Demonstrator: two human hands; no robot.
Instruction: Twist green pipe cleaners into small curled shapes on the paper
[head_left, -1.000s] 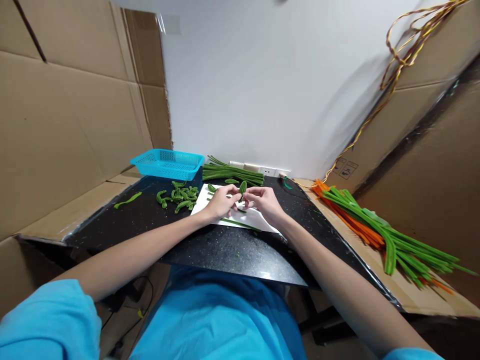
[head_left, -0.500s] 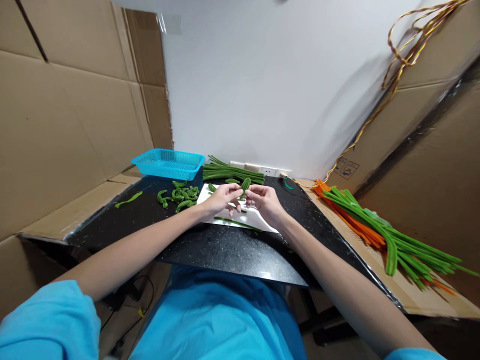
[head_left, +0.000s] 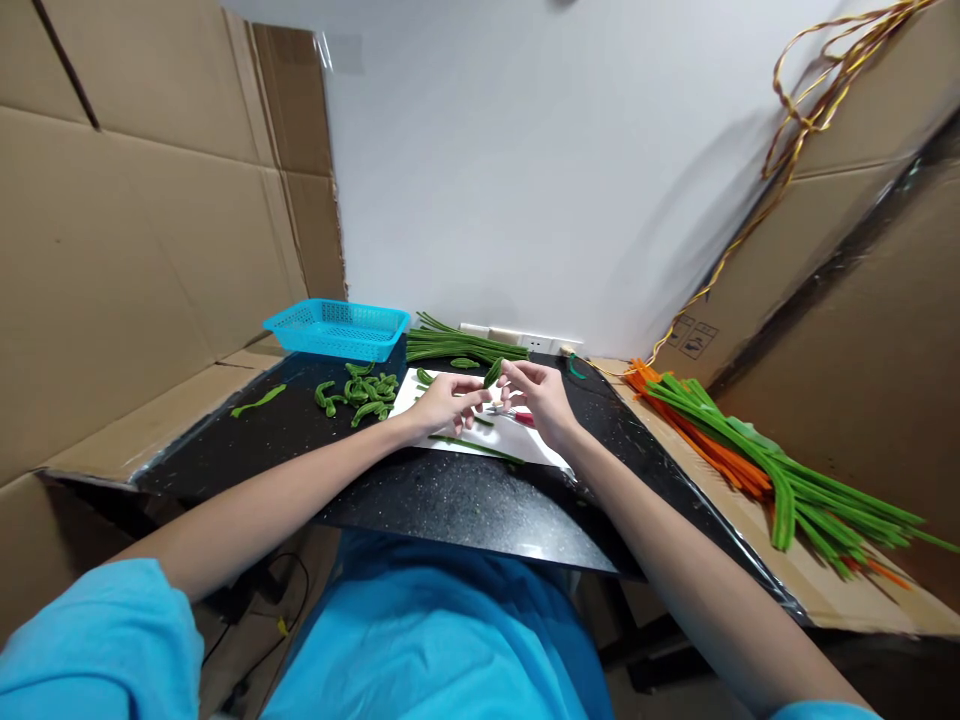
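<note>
Between my two hands, above a white sheet (head_left: 517, 437), is a small leaf-shaped green piece (head_left: 493, 373). My right hand (head_left: 541, 396) pinches its upper end. The fingers of my left hand (head_left: 448, 405) are closed at its lower end. Pliers with red handles (head_left: 524, 418) lie on the sheet beneath my right hand, partly hidden by it. A thin green stem (head_left: 476, 449) rests along the near part of the sheet. Another leaf-shaped green piece (head_left: 464, 363) lies just behind the sheet. Several curled green pieces (head_left: 367, 392) are heaped to the left.
A blue basket (head_left: 337, 330) stands at the back left, beside a bundle of dark green stems (head_left: 457, 345). A light green strip (head_left: 259, 400) lies at the left. Orange and bright green stems (head_left: 795, 490) lie on cardboard at the right. Cardboard walls flank the black table (head_left: 450, 500).
The leaf-shaped piece has turned and tilted to the right. My right hand has shifted slightly and its grip has moved to the upper end. The red pliers handles now show.
</note>
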